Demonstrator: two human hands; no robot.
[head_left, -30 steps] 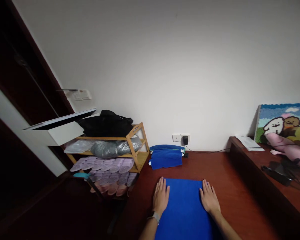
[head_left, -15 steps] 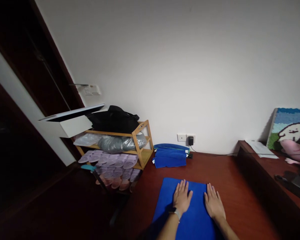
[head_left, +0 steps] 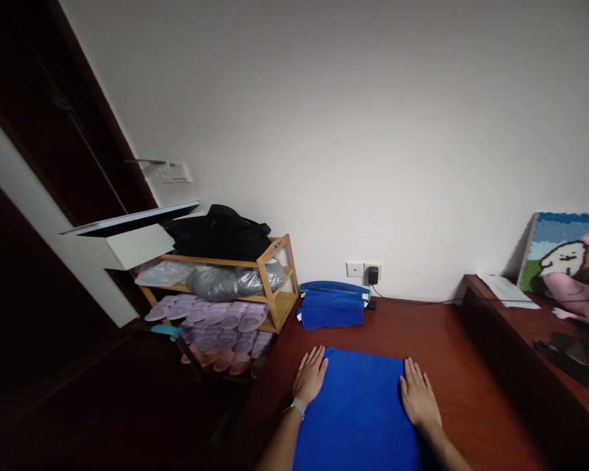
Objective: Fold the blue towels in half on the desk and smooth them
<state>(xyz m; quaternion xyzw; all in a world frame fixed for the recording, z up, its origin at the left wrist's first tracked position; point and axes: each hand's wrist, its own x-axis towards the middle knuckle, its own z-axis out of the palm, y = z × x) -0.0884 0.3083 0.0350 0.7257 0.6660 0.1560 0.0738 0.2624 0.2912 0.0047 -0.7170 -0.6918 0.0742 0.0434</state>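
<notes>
Blue cloth lay flat on the reddish-brown worktop, at five o'clock from the centre of the view, its near end cut off by the lower border. Clock positions below were taken from the cloth. Left hand, with a watch at the wrist: ten o'clock, palm down along the side edge. Right hand: toward three o'clock, palm down along the opposite edge. Both hands were open, fingers extended, grasping nothing. Folded blue cloths with white tags rested between eleven and twelve o'clock, near the wall. A black plug adapter sat in a socket at twelve. Wooden rack, ten o'clock: black bag above, lilac slippers lower down. Tufted picture and pink plush toy: two o'clock, on the raised ledge.
</notes>
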